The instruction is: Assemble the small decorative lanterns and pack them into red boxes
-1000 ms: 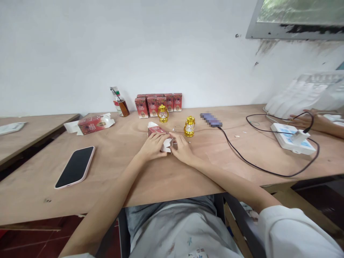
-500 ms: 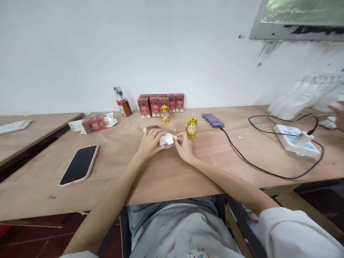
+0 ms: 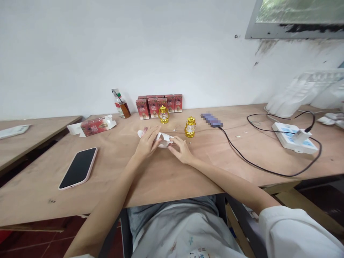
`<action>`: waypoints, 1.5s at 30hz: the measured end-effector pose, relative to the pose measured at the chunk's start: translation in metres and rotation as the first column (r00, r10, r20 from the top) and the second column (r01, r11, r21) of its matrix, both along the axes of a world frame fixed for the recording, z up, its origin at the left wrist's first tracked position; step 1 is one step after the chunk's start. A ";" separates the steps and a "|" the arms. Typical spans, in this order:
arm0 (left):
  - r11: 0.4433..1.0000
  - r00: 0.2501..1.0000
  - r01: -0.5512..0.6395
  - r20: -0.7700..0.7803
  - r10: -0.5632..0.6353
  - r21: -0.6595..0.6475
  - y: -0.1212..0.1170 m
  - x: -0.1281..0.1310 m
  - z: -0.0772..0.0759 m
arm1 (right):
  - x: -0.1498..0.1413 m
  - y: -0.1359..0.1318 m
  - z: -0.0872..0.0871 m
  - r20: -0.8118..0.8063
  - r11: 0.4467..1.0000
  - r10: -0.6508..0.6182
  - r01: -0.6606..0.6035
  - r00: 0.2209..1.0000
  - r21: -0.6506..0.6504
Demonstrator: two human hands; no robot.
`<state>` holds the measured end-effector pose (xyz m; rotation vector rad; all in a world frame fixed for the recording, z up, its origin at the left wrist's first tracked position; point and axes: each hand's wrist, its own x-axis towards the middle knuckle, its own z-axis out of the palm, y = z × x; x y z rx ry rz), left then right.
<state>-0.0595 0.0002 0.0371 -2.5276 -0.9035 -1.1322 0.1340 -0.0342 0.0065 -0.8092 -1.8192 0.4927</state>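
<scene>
Between my hands lies a small red and white cardboard box [image 3: 164, 137], its white end flaps open toward the right. My left hand [image 3: 147, 144] is closed over the box's left part, covering much of it. At the open end, the fingers and thumb of my right hand [image 3: 183, 150] grip the edge by the flaps. A gold lantern [image 3: 190, 127] with a clear middle stands upright just beyond my right hand. Another gold lantern [image 3: 163, 114] stands farther back.
Several red boxes [image 3: 153, 107] stand by the wall, beside a bottle of brown liquid [image 3: 123, 108]. An opened red box [image 3: 94, 126] and a phone [image 3: 79, 168] lie left. To the right are a blurred-out phone [image 3: 211, 120], a black cable [image 3: 249, 164] and a power strip [image 3: 288, 138].
My right hand has shifted slightly down, and its fingers are wider at the flaps. My left hand and the box have moved slightly left. Another person's hand at the right edge has left the view.
</scene>
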 end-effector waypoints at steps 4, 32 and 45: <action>0.993 0.998 0.063 0.025 -0.066 0.096 0.002 0.001 -0.005 | -0.003 0.000 -0.001 0.011 0.997 -0.079 0.079 0.997 0.018; 0.938 0.990 -0.122 0.111 0.090 0.326 -0.010 0.016 -0.009 | -0.009 -0.009 0.002 -0.417 0.990 -0.029 -0.030 0.909 -0.135; 0.936 0.994 -0.066 0.102 0.032 0.346 -0.016 0.023 -0.004 | -0.002 -0.006 0.011 -0.371 0.961 0.186 -0.248 0.910 -0.124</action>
